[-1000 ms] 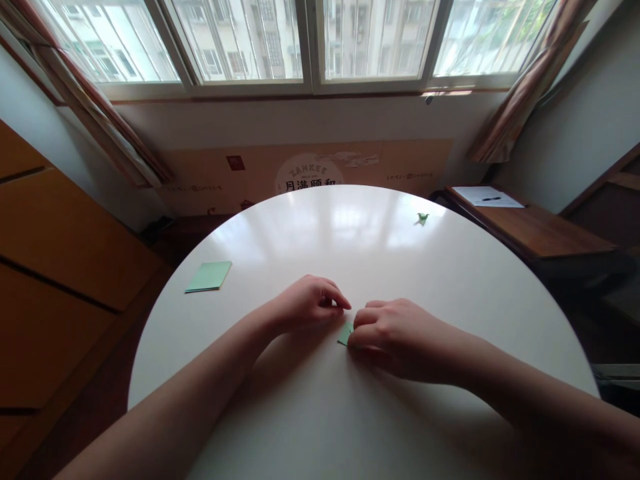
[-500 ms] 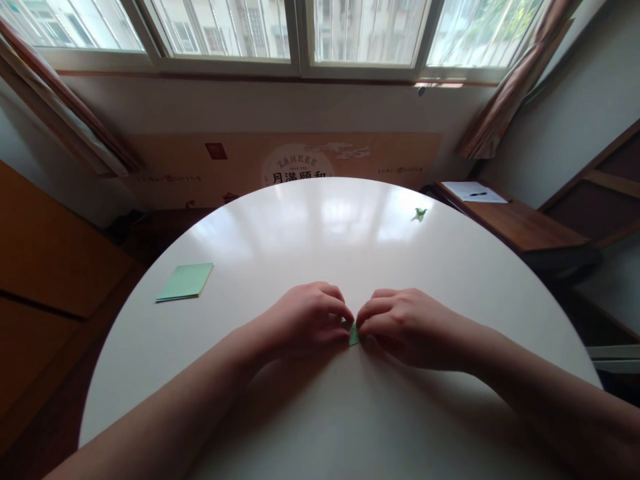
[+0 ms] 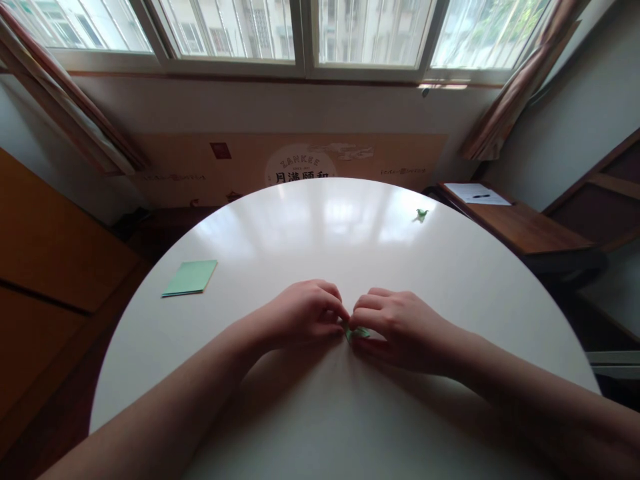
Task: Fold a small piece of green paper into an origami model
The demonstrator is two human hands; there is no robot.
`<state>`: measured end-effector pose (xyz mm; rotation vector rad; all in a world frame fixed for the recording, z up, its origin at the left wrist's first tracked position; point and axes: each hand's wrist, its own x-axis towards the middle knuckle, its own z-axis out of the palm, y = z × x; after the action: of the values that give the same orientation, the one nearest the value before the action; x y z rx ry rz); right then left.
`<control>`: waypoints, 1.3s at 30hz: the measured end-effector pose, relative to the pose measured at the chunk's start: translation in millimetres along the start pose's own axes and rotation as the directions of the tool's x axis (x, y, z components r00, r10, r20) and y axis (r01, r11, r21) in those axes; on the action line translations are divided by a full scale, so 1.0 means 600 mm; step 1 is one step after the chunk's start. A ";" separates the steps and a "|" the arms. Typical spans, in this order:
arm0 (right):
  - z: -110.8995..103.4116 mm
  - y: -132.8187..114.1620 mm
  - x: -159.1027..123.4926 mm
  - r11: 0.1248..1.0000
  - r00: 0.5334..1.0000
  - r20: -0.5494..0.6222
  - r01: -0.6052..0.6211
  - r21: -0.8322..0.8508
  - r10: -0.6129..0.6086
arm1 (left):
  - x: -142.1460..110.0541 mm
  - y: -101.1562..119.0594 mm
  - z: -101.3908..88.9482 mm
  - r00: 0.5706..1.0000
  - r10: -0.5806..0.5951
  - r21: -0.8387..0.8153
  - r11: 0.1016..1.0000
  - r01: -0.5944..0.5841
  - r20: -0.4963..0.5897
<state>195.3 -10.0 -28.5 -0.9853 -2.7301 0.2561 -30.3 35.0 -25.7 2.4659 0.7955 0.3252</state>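
Note:
A small folded piece of green paper (image 3: 361, 331) sits between my hands near the middle of the white table (image 3: 310, 407). My left hand (image 3: 316, 312) pinches its left side between thumb and fingertips. From the right, my right hand (image 3: 395, 323) has its fingers closed on the same paper, covering part of it. The exact shape of the folds is hidden by my fingers. To the left lies a stack of square green paper (image 3: 191, 277). Toward the far right edge stands a small folded green paper figure (image 3: 422, 214).
Beyond the table's right side is a wooden side table (image 3: 543, 227) with a white sheet (image 3: 473, 193) and a pen (image 3: 481, 196) on it. A window (image 3: 370, 33) and curtains (image 3: 525, 80) are behind. A wooden cabinet (image 3: 45, 233) stands at the left.
My left hand has come in to the paper and pinches it alongside my right. The paper's visible part has turned and changed shape between my fingers. The view has shifted slightly.

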 end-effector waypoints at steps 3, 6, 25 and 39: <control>0.000 0.002 0.001 0.999 1.000 -0.008 0.027 0.018 -0.027 | -0.001 0.000 0.001 1.000 -0.009 -0.002 1.000 0.009 -0.013; 0.000 0.005 -0.002 0.997 0.999 -0.021 0.049 0.057 -0.048 | -0.002 0.002 0.002 1.000 -0.005 0.002 1.000 0.005 -0.024; 0.008 -0.008 -0.004 0.999 0.999 -0.029 -0.039 0.002 0.039 | 0.001 -0.004 0.015 0.994 0.062 0.090 0.994 -0.054 -0.090; 0.002 -0.005 -0.008 0.998 1.000 -0.017 -0.020 0.064 0.021 | -0.001 0.004 0.009 0.998 0.029 0.060 0.998 -0.026 -0.049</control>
<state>196.6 -15.3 -29.8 -0.9943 -2.6793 0.3338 -27.2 30.7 -29.0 2.5353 0.8029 0.3791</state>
